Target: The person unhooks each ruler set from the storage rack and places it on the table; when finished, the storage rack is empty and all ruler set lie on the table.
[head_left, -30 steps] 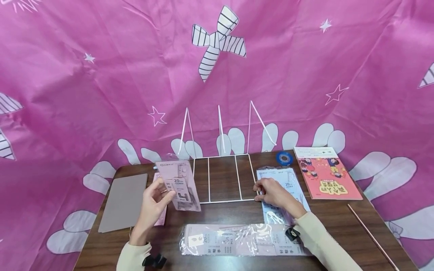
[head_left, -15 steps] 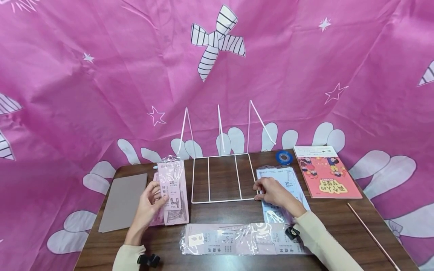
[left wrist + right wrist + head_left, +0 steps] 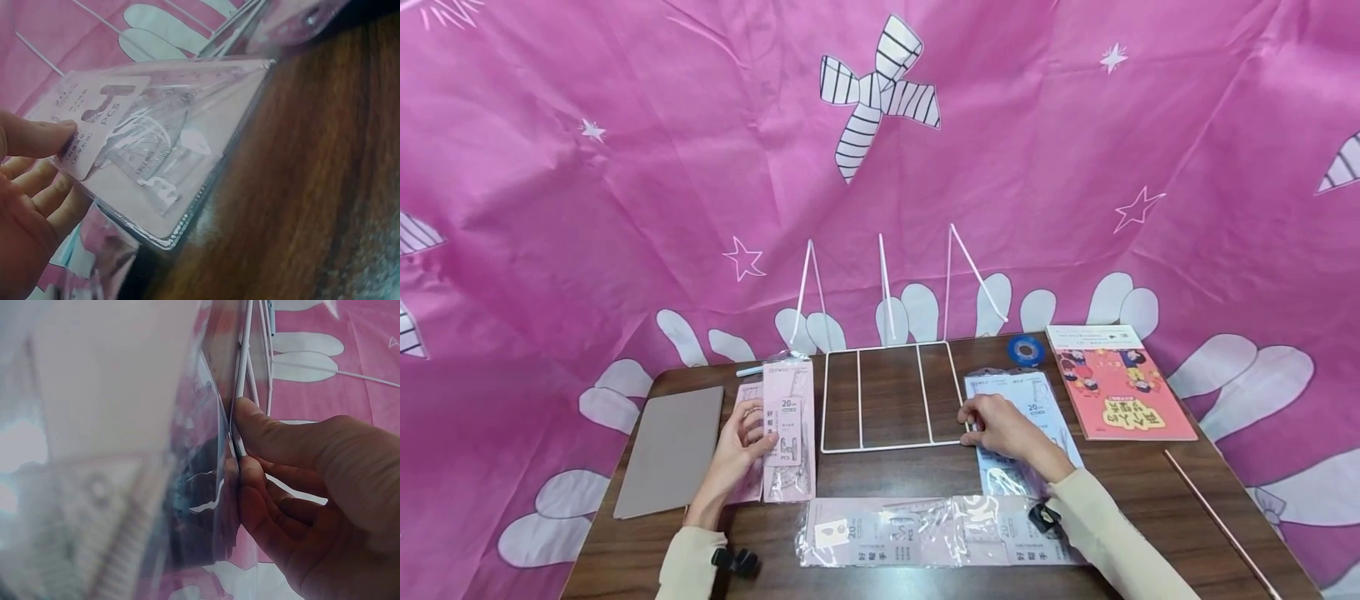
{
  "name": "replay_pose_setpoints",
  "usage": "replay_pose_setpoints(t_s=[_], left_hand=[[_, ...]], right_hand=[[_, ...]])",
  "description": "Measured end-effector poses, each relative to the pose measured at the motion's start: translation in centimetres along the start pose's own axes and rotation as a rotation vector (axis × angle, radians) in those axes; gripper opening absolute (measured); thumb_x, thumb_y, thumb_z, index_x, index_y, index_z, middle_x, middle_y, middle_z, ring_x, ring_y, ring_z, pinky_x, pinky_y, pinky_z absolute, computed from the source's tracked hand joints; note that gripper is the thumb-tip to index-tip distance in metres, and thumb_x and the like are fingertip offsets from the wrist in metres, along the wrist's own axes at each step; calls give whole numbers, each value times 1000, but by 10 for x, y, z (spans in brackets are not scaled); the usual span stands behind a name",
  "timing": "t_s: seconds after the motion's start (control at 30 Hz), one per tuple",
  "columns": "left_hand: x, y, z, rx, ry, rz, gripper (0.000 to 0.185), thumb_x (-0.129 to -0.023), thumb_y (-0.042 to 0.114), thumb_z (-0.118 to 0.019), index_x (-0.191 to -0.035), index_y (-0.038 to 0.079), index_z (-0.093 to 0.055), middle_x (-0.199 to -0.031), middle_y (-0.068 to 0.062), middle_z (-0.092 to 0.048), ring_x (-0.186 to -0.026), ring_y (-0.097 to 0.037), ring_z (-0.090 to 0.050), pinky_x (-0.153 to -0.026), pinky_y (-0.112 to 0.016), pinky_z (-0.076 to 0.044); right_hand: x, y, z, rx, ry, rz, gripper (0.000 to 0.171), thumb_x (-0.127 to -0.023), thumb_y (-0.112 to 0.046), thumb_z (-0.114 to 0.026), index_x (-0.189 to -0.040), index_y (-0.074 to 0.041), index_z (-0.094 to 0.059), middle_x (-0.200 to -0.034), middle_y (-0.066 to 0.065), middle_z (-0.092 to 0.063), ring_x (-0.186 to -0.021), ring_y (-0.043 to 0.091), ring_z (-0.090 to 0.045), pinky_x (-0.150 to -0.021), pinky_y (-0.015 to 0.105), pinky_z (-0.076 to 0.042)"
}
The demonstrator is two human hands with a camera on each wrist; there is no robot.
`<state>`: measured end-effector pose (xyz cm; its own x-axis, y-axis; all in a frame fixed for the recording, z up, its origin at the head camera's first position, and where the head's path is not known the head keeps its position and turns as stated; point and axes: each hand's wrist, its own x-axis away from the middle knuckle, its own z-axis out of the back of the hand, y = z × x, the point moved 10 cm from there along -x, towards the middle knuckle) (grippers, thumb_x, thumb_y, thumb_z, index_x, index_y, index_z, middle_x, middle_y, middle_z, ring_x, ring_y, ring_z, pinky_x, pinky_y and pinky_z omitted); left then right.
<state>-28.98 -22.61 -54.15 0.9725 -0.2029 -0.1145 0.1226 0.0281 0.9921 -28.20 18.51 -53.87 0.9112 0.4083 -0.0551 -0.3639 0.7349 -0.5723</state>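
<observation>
My left hand [image 3: 741, 442] grips a clear-bagged pink ruler set [image 3: 788, 475] by its left edge, thumb on the front. In the left wrist view, a clear protractor shows inside this ruler set [image 3: 150, 150]. Another pink pack lies partly hidden behind the left hand. My right hand [image 3: 996, 425] pinches the lower right corner of a white wire rack [image 3: 891, 447], beside a blue ruler set [image 3: 1033, 400]. The right wrist view has thumb and fingertips on the white wire [image 3: 244, 362], close against the pack's plastic edge; whether they also hold the pack I cannot tell.
Two pink ruler sets [image 3: 865, 550] in plastic lie along the front. A grey flat board [image 3: 670, 454] is at left. On the right are blue tape [image 3: 1026, 351], a red book [image 3: 1127, 400] and a copper-coloured rod [image 3: 1221, 523]. The pink cloth [image 3: 700, 167] hangs behind.
The left hand has brought the pink ruler set left and down from its tilted pose, over the other pink pack, where it now stands straighter. The right hand has stayed at the rack's corner.
</observation>
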Motion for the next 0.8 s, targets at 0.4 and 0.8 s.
replay_pose_setpoints(t_s=[0.4, 0.8], left_hand=[[0, -6, 2, -96, 99, -56, 81, -80, -27, -65, -153, -5, -37, -126, -31, -55, -101, -11, -62, -81, -18, -53], [5, -3, 0, -293, 255, -66, 84, -72, -29, -69, -149, -3, -45, -122, -27, -55, -99, -29, -49, -68, -16, -43]], right_hand=[[0, 0, 0, 6, 6, -13, 23, -80, -12, -91, -93, -7, -73, -74, -5, -59, -66, 4, -48, -62, 26, -44], [0, 3, -1, 14, 6, -22, 23, -80, -13, -91, -94, -7, -73, -74, -5, -59, -67, 5, -49, -62, 26, -45]])
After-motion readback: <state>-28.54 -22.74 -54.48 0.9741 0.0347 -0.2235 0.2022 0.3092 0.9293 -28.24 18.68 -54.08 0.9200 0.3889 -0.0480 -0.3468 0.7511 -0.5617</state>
